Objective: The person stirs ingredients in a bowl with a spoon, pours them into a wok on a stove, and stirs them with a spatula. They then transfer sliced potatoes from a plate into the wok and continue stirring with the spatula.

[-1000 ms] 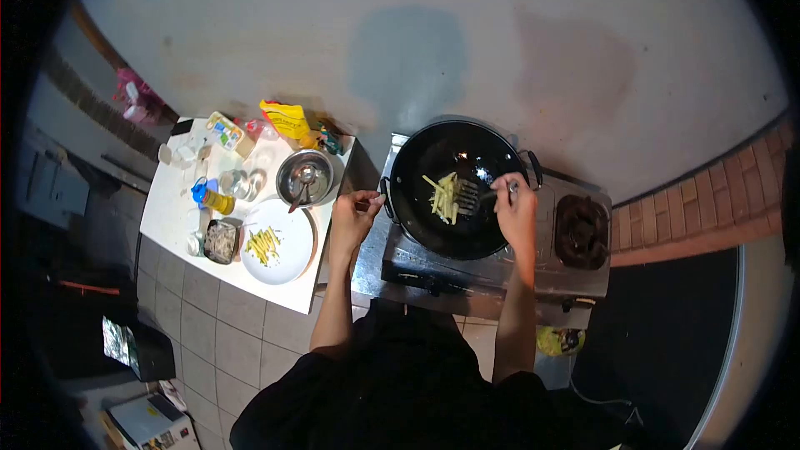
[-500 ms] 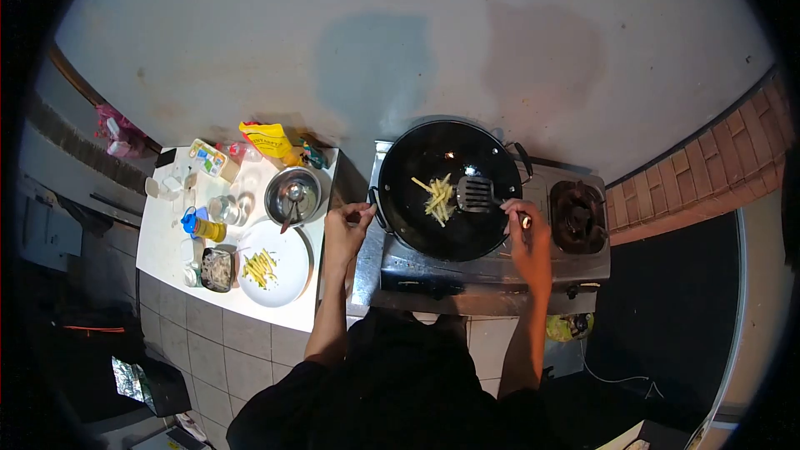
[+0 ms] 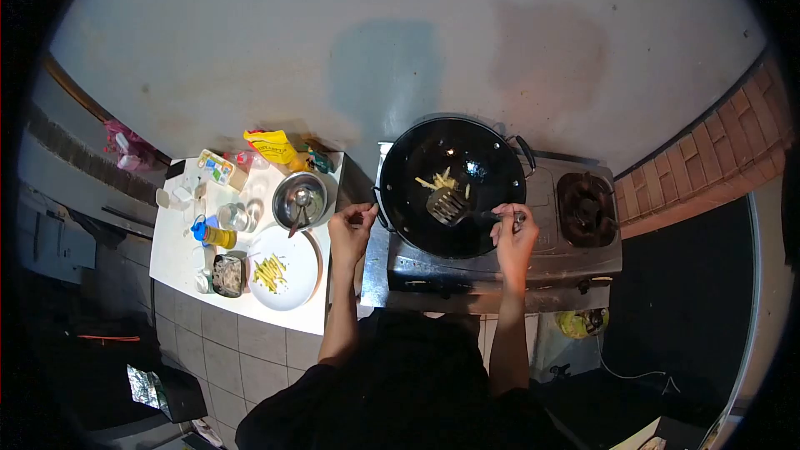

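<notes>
A black two-handled wok sits on the left side of the gas stove. Near its middle lies a small heap of pale yellow strips, like cut fries. My right hand is closed around the handle of a slotted spatula, whose head rests over the near side of the strips and hides some of them. At the wok's left rim, my left hand pinches the loop handle with its fingertips.
Left of the stove, a white table holds a plate with more strips, a steel bowl with a spoon, an oil bottle and a yellow bag. A second burner is at the right.
The spatula head has moved left and nearer to me, over the strips, and the heap looks partly covered and shifted. My left hand has stayed at the wok handle. The view has shifted slightly.
</notes>
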Motion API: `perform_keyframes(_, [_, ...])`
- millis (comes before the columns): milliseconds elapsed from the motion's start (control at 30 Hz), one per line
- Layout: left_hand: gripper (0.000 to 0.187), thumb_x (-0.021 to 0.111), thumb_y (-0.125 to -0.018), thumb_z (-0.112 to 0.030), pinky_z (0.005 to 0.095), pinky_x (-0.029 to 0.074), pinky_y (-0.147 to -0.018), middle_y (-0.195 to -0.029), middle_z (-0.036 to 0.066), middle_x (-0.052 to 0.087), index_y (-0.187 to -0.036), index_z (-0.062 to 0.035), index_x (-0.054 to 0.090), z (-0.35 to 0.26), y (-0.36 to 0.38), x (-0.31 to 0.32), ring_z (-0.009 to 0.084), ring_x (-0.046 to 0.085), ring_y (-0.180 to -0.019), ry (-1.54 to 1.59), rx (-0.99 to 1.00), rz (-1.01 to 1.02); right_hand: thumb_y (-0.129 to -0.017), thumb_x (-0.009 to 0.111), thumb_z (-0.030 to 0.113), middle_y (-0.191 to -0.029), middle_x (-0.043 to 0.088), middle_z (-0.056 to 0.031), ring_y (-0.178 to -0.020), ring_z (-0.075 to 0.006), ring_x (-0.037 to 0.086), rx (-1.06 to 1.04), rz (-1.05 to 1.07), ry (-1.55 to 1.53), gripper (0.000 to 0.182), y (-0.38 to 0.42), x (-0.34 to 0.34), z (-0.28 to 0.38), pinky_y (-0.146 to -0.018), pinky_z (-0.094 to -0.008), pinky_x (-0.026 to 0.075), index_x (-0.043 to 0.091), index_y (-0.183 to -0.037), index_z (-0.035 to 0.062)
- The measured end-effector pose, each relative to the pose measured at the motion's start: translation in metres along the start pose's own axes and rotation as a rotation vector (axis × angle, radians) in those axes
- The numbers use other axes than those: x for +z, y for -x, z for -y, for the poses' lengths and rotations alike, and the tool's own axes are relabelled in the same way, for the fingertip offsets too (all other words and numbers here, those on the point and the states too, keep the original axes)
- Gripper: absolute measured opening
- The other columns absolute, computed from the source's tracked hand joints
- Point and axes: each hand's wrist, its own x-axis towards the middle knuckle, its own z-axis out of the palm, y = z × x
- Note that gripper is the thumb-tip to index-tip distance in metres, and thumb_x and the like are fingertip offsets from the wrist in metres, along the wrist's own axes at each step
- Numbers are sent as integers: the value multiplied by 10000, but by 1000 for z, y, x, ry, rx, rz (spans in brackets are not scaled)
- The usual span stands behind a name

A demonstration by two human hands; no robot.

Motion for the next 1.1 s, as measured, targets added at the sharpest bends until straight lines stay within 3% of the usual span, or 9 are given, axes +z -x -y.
perform_keyframes(200, [266,703,-815,-218,286,477,-668,-712,105,651,-873,41,685,-1,-2,-3,142,604,-674,-5,-57,62,-958,477,145,-789,606,-59,-491,-69,503,17,29,57,179,0,-10,8,-403,-212,366,534,-903,-16])
perform_keyframes(367, [274,706,-813,-219,287,483,-669,-728,115,659,-881,45,686,0,-4,-4,155,614,-673,-23,-25,63,-954,470,114,-830,620,-67,-513,-69,513,-132,-32,132,151,-2,-15,22,-459,-208,387,527,-940,-26])
perform_keyframes(433, [258,725,-794,-188,256,467,-583,-662,80,638,-876,52,680,4,-4,-3,106,564,-593,9,8,42,-946,474,87,-802,613,-58,-517,-74,514,-123,-43,181,125,-6,-16,24,-479,-217,394,534,-930,-21])
perform_keyframes(500, [261,724,-794,-189,253,465,-577,-657,82,636,-876,55,679,2,-4,-2,104,563,-589,-2,19,39,-935,487,71,-767,603,-49,-516,-80,513,-114,-25,330,103,-9,-13,21,-479,-228,399,543,-909,-11])
perform_keyframes(667, [271,721,-796,-193,249,464,-563,-644,91,634,-877,63,677,-1,-5,-2,105,570,-583,19,16,36,-904,499,12,-758,606,-53,-526,-92,531,-181,25,236,50,-9,8,12,-496,-235,421,542,-897,-11])
perform_keyframes(733, [294,710,-809,-219,292,482,-675,-781,137,677,-892,62,681,-1,-5,-3,158,619,-707,-11,-55,74,-902,500,7,-766,610,-57,-528,-92,531,-185,22,210,45,-5,13,18,-497,-236,422,540,-899,-12])
perform_keyframes(833, [294,706,-811,-222,296,483,-677,-781,146,677,-891,60,683,-2,-5,-4,167,624,-708,-40,-38,71,-899,503,2,-778,617,-67,-533,-92,531,-191,17,113,38,-2,16,19,-499,-235,422,537,-901,-15])
perform_keyframes(1100, [288,696,-816,-226,306,485,-701,-779,153,680,-883,54,685,-9,-3,-6,180,635,-720,-52,-45,64,-898,520,20,-702,573,-76,-528,-103,526,-246,16,298,40,3,10,21,-480,-253,393,546,-882,-6])
